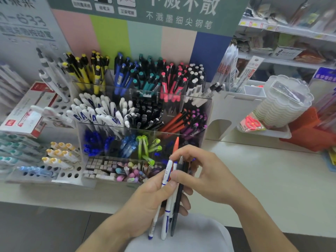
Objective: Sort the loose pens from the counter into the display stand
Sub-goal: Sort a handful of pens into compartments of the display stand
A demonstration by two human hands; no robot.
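The left hand (pixel 154 193) grips a bundle of pens (pixel 170 200), their long axes near upright, tips toward the person. The right hand (pixel 200 171) pinches the top of the orange pen (pixel 176 145), which points up toward the stand (pixel 101 180) just beyond. Judging by this, the right hand draws it upward.

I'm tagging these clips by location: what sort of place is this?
Most likely a stationery shop. A clear display stand packed with pens sorted by colour sits on a counter, a printed pen advert stands behind it, and shelves of packaged goods fill the right.
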